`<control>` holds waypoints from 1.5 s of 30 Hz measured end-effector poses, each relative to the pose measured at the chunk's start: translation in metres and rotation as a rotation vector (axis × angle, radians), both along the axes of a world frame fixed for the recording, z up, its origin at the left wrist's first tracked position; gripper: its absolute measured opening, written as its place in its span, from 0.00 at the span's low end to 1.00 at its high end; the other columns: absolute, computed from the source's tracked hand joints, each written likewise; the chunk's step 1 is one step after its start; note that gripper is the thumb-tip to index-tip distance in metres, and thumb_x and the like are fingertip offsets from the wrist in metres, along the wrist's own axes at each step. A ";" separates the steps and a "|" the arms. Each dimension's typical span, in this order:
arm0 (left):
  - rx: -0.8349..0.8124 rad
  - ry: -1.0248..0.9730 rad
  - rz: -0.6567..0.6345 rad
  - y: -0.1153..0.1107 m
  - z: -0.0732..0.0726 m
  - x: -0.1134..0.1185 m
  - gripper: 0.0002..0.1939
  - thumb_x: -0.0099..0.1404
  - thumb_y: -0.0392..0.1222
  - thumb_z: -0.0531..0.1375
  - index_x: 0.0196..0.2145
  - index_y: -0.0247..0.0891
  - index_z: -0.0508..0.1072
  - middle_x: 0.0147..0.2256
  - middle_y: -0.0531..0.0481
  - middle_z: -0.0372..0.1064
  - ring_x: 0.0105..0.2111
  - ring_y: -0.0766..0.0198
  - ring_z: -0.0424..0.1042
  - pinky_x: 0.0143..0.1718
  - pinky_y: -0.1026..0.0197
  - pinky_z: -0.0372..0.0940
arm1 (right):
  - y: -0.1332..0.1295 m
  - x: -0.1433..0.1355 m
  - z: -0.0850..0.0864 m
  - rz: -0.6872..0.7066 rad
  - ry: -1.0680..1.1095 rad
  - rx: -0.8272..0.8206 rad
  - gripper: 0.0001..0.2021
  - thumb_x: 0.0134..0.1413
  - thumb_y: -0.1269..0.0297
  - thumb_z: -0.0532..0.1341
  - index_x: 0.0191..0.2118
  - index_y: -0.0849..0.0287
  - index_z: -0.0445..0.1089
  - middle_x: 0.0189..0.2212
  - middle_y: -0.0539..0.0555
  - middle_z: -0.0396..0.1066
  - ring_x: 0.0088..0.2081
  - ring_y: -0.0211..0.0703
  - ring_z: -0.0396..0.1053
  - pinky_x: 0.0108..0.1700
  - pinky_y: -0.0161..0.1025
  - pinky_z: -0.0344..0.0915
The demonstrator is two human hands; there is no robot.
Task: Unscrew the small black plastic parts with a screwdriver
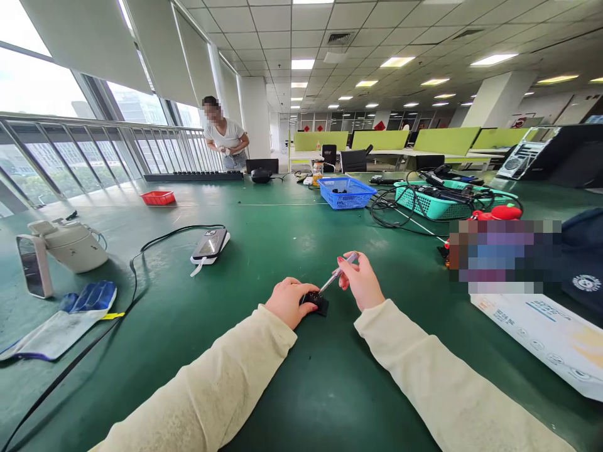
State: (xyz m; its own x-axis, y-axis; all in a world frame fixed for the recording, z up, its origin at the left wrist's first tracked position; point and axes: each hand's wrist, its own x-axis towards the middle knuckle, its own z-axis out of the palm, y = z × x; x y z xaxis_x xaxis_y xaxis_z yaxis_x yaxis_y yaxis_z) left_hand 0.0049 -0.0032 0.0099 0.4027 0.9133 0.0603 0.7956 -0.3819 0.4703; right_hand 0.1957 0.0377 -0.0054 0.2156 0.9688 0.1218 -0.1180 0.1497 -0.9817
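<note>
Against the green tabletop [292,376], my left hand [289,301] grips a small black part [318,302], thumb on its near side and fingers over its far side. I cannot make out what kind of part it is. A slim screwdriver [336,274] with a pale, clear-looking handle is pinched in my right hand [360,280]. It slants down to the left, and its tip meets the black part or lies right at it; the exact contact is too small to see.
Left lie a phone on a white block [210,245], a cable [134,276], a cup [78,247] and a pouch [70,320]. Farther off are a red tray [158,198], a blue basket [346,199] and a teal basket [424,206] with cables. A white package [532,333] lies right. A person [227,138] stands beyond.
</note>
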 end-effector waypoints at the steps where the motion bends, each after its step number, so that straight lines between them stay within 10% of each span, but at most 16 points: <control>1: -0.004 0.003 0.000 0.000 0.000 0.000 0.20 0.65 0.40 0.63 0.55 0.46 0.76 0.50 0.46 0.76 0.57 0.52 0.65 0.62 0.47 0.60 | 0.000 0.000 0.000 0.010 0.013 -0.013 0.30 0.37 0.41 0.71 0.38 0.56 0.61 0.16 0.43 0.68 0.15 0.32 0.61 0.16 0.29 0.58; 16: 0.009 0.007 0.009 0.001 0.001 0.000 0.20 0.65 0.39 0.63 0.55 0.47 0.76 0.50 0.47 0.76 0.57 0.52 0.66 0.62 0.47 0.60 | -0.005 -0.003 0.010 0.023 0.292 -0.254 0.05 0.64 0.71 0.58 0.35 0.58 0.63 0.19 0.49 0.73 0.15 0.31 0.65 0.17 0.27 0.62; 45: 0.053 0.034 -0.039 0.003 -0.002 -0.001 0.21 0.61 0.39 0.66 0.53 0.45 0.76 0.48 0.49 0.78 0.55 0.50 0.67 0.60 0.46 0.61 | -0.013 -0.008 0.016 0.109 0.313 -0.297 0.07 0.63 0.73 0.55 0.32 0.57 0.61 0.16 0.50 0.71 0.15 0.31 0.61 0.18 0.28 0.62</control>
State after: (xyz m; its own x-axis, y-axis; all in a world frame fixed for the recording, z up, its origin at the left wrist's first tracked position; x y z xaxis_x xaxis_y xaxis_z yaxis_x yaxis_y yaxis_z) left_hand 0.0040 -0.0007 0.0084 0.4405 0.8928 0.0942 0.7947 -0.4366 0.4216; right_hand 0.1874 0.0245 0.0102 0.0927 0.9710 -0.2206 -0.4159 -0.1635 -0.8946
